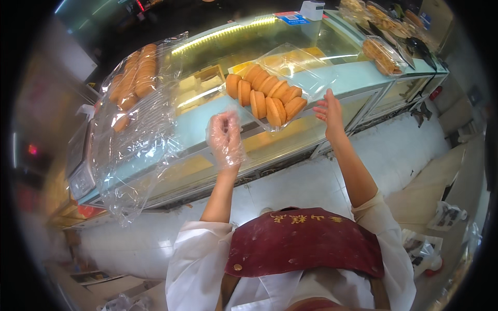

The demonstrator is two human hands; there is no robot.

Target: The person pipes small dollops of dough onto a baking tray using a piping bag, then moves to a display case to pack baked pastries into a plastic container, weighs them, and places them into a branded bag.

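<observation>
A clear plastic bag of round golden-brown cakes (270,96) lies on the glass top of the long display counter (207,122), about midway along it and close to its near edge. The cakes stand on edge in two short rows inside the bag, whose loose open end spreads toward the far edge of the counter.

The left hand (224,136), covered by a thin transparent plastic glove, is raised just in front of the counter's near edge, beside the bag's left end. Its fingers are curled together; whether they pinch any of the plastic I cannot tell. The bare right hand (329,111) is lifted at the bag's right end, fingers spread and held apart, fingertips at or just beside the plastic, clamped on nothing.

Toward the counter's left end lies a second, larger clear plastic bag of elongated golden-brown buns (136,78), its empty lower part hanging over the near edge. At the far right end of the counter sits a clear packet of baked pieces (383,56).

The person wears a white top and a dark red apron (303,241).
</observation>
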